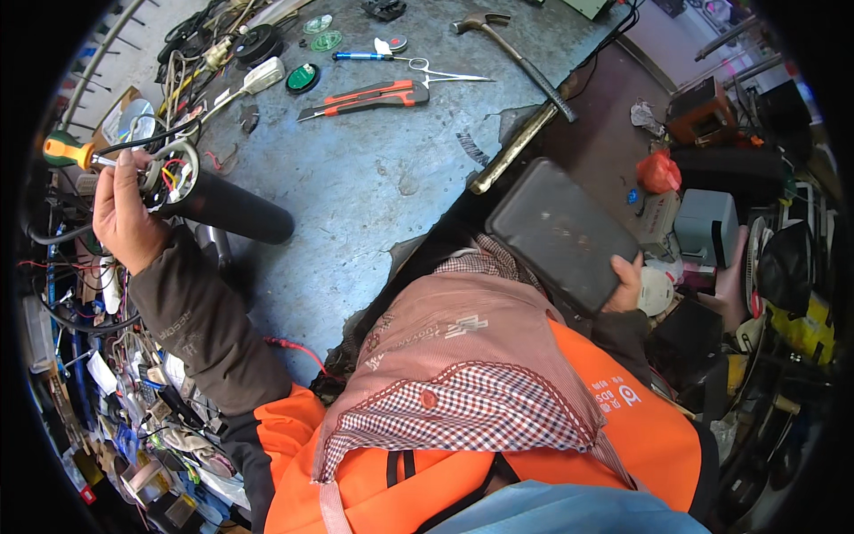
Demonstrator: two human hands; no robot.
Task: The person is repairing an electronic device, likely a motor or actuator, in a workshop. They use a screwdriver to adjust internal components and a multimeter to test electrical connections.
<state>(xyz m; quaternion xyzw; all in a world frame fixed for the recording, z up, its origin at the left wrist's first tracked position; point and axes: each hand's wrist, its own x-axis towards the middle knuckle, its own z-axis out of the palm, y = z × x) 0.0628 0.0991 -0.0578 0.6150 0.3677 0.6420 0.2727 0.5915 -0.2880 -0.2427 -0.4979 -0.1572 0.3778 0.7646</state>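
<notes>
My left hand (132,214) is closed, its fingertips pinched at the metal shaft of a screwdriver (71,151) with a yellow and green handle. Just beside those fingertips is the open end of a black cylinder (236,206), which lies on the blue bench with red, yellow and white wires showing inside. My right hand (625,283) grips the near right edge of a flat black rectangular case (562,233) with rounded corners. This case is held off the bench's front edge, above my lap; my thumb shows on top and the other fingers are mostly hidden under it.
On the worn blue bench (374,178) lie a red and black utility knife (369,100), scissor-like forceps (449,76), a blue pen-like tool (360,56) and a claw hammer (520,62). Cables and parts crowd the left side. Boxes, a red bag (658,172) and a grey box (705,227) stand right.
</notes>
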